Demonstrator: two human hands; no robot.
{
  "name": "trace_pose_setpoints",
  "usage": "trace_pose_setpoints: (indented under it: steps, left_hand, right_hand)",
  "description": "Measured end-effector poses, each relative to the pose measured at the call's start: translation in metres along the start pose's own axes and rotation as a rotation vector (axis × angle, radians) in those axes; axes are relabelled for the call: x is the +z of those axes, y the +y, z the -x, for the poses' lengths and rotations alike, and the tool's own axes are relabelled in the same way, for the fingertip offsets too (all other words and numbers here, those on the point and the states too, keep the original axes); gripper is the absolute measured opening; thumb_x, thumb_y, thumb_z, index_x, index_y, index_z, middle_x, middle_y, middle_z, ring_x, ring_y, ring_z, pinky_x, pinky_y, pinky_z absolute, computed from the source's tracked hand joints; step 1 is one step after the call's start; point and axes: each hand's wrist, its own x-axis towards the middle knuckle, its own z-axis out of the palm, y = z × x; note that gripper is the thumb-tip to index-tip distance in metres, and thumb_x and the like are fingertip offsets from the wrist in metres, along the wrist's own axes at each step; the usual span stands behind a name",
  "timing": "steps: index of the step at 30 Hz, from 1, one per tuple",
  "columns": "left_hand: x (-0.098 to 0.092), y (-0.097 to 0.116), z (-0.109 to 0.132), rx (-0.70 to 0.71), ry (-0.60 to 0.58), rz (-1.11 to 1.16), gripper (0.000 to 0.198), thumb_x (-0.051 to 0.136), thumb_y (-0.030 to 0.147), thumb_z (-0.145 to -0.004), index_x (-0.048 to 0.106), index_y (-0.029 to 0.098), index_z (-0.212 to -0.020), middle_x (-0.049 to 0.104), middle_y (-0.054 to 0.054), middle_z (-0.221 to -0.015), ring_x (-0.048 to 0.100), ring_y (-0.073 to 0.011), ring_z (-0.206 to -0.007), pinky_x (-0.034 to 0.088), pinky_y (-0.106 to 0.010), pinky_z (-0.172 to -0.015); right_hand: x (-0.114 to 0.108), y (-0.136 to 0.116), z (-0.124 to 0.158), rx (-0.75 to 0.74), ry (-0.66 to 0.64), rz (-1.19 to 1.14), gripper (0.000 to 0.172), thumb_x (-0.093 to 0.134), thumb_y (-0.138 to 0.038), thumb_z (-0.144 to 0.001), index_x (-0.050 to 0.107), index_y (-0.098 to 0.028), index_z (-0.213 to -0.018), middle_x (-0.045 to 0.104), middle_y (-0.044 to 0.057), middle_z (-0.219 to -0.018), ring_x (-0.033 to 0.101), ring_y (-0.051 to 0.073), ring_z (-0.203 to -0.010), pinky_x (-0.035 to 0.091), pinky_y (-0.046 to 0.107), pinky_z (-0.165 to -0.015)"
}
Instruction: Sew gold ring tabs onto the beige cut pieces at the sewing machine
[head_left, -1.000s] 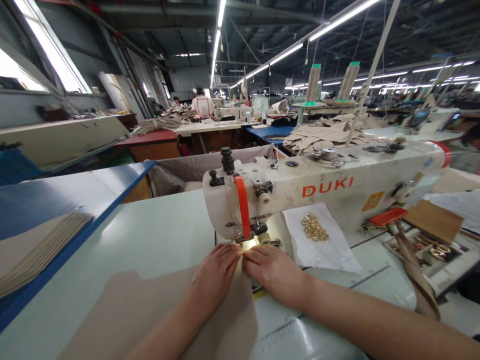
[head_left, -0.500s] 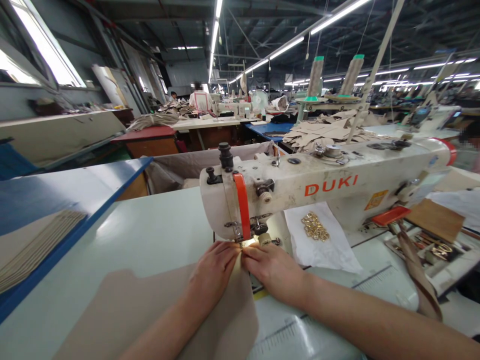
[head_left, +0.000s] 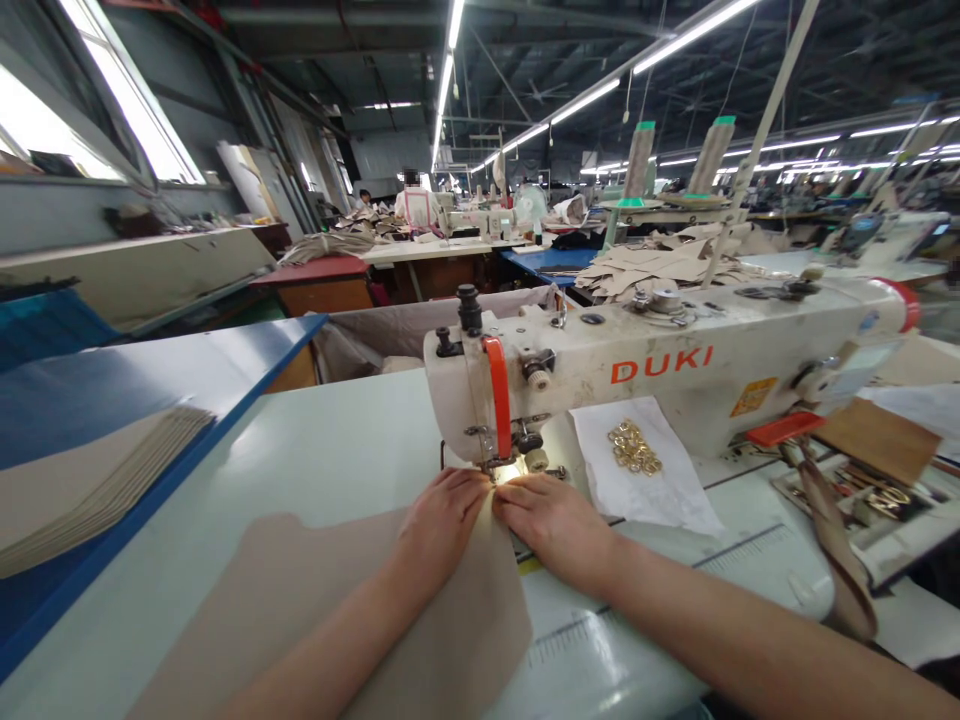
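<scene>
A beige fabric panel point(head_left: 330, 570) lies flat on the pale green sewing table, its far edge reaching the needle area of a white sewing machine point(head_left: 570, 370). My left hand point(head_left: 444, 515) is closed on the panel's edge just left of the lit presser foot. On the other side, my right hand point(head_left: 551, 520) pinches the same edge, fingertips almost meeting those of my left. The fingertips hide the exact spot under the needle.
Gold metal rings point(head_left: 634, 447) rest on a white sheet point(head_left: 679, 500) beside the machine. Stacked panels point(head_left: 150, 460) lie on the blue table at left. A parts tray point(head_left: 862, 500) sits at right. Cut pieces point(head_left: 652, 268) and thread cones point(head_left: 639, 165) stand behind.
The view has turned slightly left, so the whole scene sits a little further right. Both hands stay by the needle on the fabric, with little visible movement against the machine.
</scene>
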Motion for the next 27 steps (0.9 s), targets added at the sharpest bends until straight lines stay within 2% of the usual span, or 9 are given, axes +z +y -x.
trace_pose_setpoints:
  steps: [7,15,20,27]
  left_hand:
    - [-0.002,-0.001,0.004,0.028,-0.021,-0.036,0.026,0.043,0.016,-0.090,0.068,0.019,-0.088,0.071,-0.005,-0.090,0.063,-0.0174,-0.085,0.054,-0.032,-0.079]
    - [-0.006,0.003,0.007,-0.013,-0.089,-0.056,0.023,0.044,0.018,-0.091,0.067,0.016,-0.093,0.070,-0.006,-0.095,0.062,-0.0189,-0.091,0.054,-0.035,-0.084]
    - [-0.007,0.003,0.010,0.022,-0.150,-0.093,0.026,0.040,0.016,-0.091,0.065,0.015,-0.101,0.069,-0.007,-0.103,0.060,-0.0191,-0.098,0.053,-0.035,-0.089]
    - [-0.006,0.002,0.010,0.078,-0.194,-0.127,0.027,0.038,0.015,-0.092,0.063,0.013,-0.101,0.067,-0.008,-0.102,0.059,-0.0197,-0.099,0.052,-0.035,-0.090]
  right_hand:
    - [-0.006,-0.003,0.001,-0.017,-0.011,0.016,0.009,0.057,-0.019,-0.089,0.063,-0.015,-0.096,0.066,0.006,-0.105,0.056,0.019,-0.104,0.043,0.031,-0.092]
    - [-0.005,-0.003,0.001,-0.002,-0.022,0.016,0.010,0.059,-0.019,-0.088,0.063,-0.014,-0.096,0.065,0.005,-0.105,0.056,0.019,-0.103,0.042,0.031,-0.094]
    - [-0.007,-0.003,0.001,-0.005,-0.042,0.019,0.011,0.057,-0.019,-0.089,0.063,-0.014,-0.098,0.065,0.006,-0.104,0.056,0.020,-0.103,0.041,0.032,-0.094]
    - [-0.013,-0.005,-0.001,-0.004,-0.093,0.029,0.010,0.057,-0.018,-0.089,0.063,-0.012,-0.096,0.065,0.006,-0.101,0.055,0.020,-0.101,0.042,0.032,-0.090]
